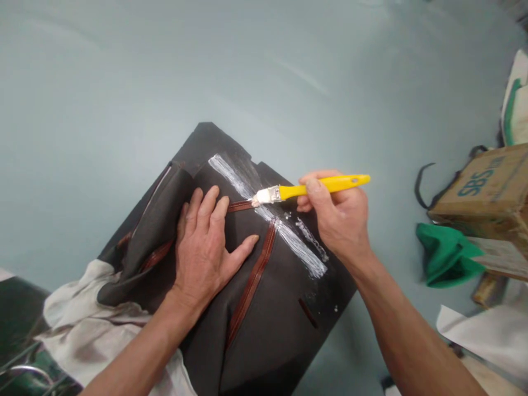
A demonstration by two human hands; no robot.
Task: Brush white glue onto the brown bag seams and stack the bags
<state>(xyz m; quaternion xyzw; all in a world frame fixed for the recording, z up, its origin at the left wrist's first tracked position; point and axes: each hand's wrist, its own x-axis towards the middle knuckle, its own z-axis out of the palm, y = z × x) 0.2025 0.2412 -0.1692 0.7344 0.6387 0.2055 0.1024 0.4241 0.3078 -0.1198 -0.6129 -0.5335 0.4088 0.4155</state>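
My right hand (340, 212) grips the yellow handle of a flat paintbrush (303, 190). The brush's bristles are coated white and touch a dark panel (284, 291) with brown stitched strips (253, 280). A band of white paste (299, 250) runs diagonally along the panel's edge, on both sides of the brush tip. My left hand (204, 236) lies flat on the panel with fingers spread, left of the brush. Beneath the panel is a black board (208, 137) with white smears. A folded part of the dark material bulges beside my left hand.
A pale grey-green surface (124, 82) surrounds the board. To the right are a cardboard box (487, 184), a crumpled green cloth (445, 256) and white sheets (487, 335). Whitish cloth (88, 313) hangs at the lower left, near some metal wire.
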